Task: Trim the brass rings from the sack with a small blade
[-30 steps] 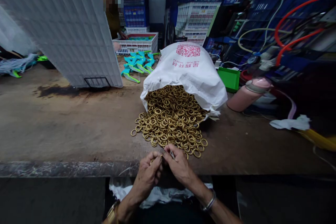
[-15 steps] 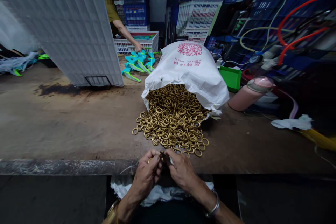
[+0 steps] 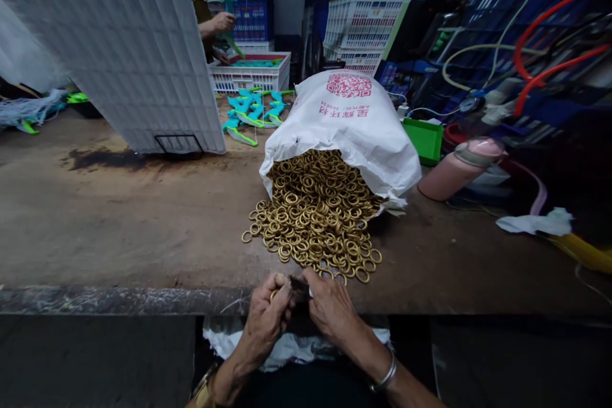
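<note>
Just past the table's front edge, my left hand [image 3: 268,312] is closed on a gold ring [image 3: 273,295], mostly covered by the fingers. My right hand [image 3: 331,306] grips a small knife [image 3: 300,287] with a dark blade pointing left at the ring; its handle is largely hidden in the palm. Whether the blade touches the ring I cannot tell. Beyond both hands lies a heap of gold rings [image 3: 315,229], spilling from the mouth of a white woven sack [image 3: 349,121] printed in red. White cloth or plastic [image 3: 282,354] lies below my hands.
A grey ribbed panel [image 3: 143,64] stands on the table [image 3: 134,223] at left. Behind it another person [image 3: 208,29] handles a turquoise piece by a white crate [image 3: 253,76]. Turquoise-and-green toy bows [image 3: 251,111] lie nearby. At right are a pink bottle [image 3: 459,169] and a green tray [image 3: 423,140].
The other person's hand has risen from the toy bows and now holds a turquoise piece up. My hands stay nearly in place, with more of the knife blade showing.
</note>
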Motion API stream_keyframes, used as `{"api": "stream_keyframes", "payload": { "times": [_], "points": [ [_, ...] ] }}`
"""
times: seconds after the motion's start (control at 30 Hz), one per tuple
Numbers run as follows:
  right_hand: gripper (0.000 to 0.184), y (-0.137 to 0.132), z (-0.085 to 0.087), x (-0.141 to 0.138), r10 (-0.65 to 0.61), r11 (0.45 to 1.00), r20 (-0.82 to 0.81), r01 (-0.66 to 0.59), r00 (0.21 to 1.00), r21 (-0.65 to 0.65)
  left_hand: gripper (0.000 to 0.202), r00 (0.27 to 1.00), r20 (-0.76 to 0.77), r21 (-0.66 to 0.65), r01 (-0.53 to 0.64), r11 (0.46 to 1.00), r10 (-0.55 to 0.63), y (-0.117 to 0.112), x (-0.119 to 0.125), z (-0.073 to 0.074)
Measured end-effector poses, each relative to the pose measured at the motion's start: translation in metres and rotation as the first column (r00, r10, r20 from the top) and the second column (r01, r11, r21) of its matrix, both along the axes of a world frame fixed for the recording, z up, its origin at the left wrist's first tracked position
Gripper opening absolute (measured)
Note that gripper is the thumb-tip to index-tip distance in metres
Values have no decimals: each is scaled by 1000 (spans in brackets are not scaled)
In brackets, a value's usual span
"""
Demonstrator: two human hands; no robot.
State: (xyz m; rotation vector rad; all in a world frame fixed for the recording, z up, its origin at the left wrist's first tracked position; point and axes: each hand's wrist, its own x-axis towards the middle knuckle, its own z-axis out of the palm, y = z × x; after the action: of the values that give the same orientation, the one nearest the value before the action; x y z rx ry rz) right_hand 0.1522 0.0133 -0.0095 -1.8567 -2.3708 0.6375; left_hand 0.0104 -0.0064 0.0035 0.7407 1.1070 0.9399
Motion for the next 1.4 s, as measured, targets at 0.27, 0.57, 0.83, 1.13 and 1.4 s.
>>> {"api": "stream_keyframes", "payload": {
  "times": [0.27, 0.57, 0.83, 1.13, 1.4],
  "points": [
    [23, 6, -1, 19, -158, 977, -133, 174, 978, 123, 25, 959, 284, -69, 1, 998, 19, -2, -10, 0],
    [15, -10, 7, -2, -108, 993, -60, 110, 992, 35, 17, 902, 408, -196, -66, 978, 143, 3, -24, 5],
    [14, -8, 10, -6, -131, 990, -87, 135, 988, 45, 14, 816, 529, -336, -53, 940, 235, 5, -32, -4],
    [2, -1, 2, -6, -286, 958, -509, 256, 812, -129, 17, 996, 12, 40, -84, 996, 84, -2, -18, -8],
    [16, -1, 16, -15, -634, 754, -678, 101, 371, -649, 18, 942, -334, 461, 174, 870, -11, -2, -13, -6]
  ]
}}
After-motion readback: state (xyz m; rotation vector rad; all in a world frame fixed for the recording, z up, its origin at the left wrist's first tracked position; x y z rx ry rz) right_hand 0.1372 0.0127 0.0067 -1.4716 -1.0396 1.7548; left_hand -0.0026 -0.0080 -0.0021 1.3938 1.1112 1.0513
